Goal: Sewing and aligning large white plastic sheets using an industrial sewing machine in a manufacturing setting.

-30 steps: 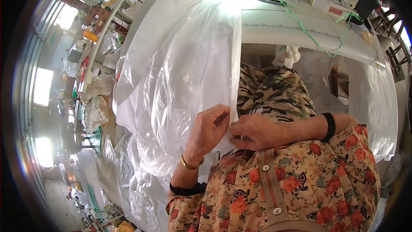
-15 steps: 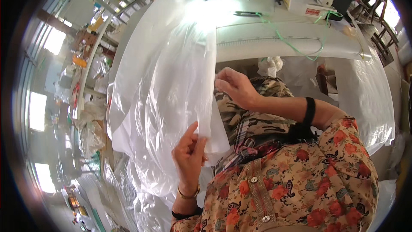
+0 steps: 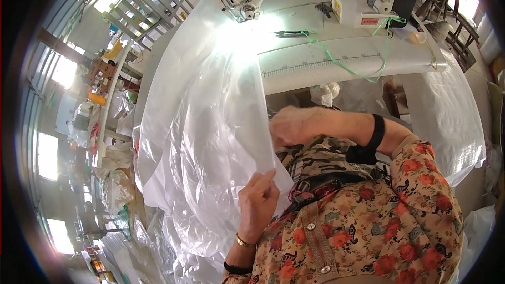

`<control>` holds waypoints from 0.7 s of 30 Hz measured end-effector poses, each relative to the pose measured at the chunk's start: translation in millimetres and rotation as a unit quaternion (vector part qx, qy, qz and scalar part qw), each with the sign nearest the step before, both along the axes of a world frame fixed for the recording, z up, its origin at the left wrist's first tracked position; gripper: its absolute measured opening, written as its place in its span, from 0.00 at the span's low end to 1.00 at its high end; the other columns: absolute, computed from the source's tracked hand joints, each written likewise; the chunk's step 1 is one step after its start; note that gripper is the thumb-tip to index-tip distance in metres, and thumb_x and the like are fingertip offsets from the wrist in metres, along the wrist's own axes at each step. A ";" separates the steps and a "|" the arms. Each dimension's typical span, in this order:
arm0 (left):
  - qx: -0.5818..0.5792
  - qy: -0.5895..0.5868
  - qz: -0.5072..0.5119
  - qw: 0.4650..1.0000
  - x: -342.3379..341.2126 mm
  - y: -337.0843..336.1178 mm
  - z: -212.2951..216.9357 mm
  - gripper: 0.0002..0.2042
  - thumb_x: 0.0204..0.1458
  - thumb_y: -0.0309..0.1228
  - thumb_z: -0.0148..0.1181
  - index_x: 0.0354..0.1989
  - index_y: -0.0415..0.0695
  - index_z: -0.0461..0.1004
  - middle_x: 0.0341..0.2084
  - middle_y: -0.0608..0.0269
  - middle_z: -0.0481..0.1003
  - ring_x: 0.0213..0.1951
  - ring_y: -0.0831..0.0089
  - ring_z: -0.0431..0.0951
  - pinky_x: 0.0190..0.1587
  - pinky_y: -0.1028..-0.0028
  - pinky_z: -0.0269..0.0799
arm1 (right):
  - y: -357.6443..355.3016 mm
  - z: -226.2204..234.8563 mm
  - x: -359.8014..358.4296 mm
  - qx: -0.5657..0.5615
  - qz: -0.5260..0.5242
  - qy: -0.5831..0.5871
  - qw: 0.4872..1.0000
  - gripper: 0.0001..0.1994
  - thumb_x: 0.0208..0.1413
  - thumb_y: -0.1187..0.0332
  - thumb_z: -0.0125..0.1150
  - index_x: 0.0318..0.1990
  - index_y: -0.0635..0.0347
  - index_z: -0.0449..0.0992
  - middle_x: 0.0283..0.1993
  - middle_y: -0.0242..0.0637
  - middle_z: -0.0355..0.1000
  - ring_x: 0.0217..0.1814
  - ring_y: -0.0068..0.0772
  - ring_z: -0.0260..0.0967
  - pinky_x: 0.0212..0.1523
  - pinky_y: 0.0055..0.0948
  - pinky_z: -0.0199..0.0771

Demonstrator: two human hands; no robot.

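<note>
A large, glossy, translucent white plastic sheet point(image 3: 210, 126), soft and creased into long folds, hangs toward me from under the needle end of the white hard-shelled sewing machine point(image 3: 357, 0). My left hand point(image 3: 258, 202), on my side of the machine, has curled fingers at the sheet's edge; I can't tell whether they pinch it. My right hand point(image 3: 289, 126), nearer the machine, is blurred beside that edge, its grip unclear. In front of the machine, a slim dark tool point(image 3: 290, 34) and looping thin green thread point(image 3: 336, 68) lie across the smooth pale worktop point(image 3: 368, 52).
</note>
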State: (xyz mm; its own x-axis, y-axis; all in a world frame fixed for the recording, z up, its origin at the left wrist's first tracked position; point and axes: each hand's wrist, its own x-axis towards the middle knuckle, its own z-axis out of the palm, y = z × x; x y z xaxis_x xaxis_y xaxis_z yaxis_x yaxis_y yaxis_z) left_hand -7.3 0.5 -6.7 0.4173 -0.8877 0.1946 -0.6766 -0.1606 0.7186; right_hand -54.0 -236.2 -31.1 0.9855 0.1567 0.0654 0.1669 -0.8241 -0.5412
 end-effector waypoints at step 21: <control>0.021 -0.203 -0.065 0.977 44.5 -71.9 -28.0 0.03 0.43 0.23 0.56 0.26 0.40 0.75 0.21 0.57 0.71 0.21 0.57 0.74 0.24 0.64 0.69 | -114.2 -16.3 43.7 -0.185 -0.236 -0.183 0.936 0.25 0.59 0.51 0.54 0.54 0.63 0.69 0.59 0.44 0.67 0.63 0.41 0.63 0.59 0.45 0.61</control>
State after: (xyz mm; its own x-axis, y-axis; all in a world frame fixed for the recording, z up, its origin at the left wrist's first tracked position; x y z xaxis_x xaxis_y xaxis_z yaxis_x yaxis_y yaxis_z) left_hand 37.2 -71.4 -34.7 0.1962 -0.9390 0.2825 -0.9212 -0.0778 0.3812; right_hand -10.4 -350.4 -47.5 0.8728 -0.2109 0.4402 -0.1438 -0.9729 -0.1811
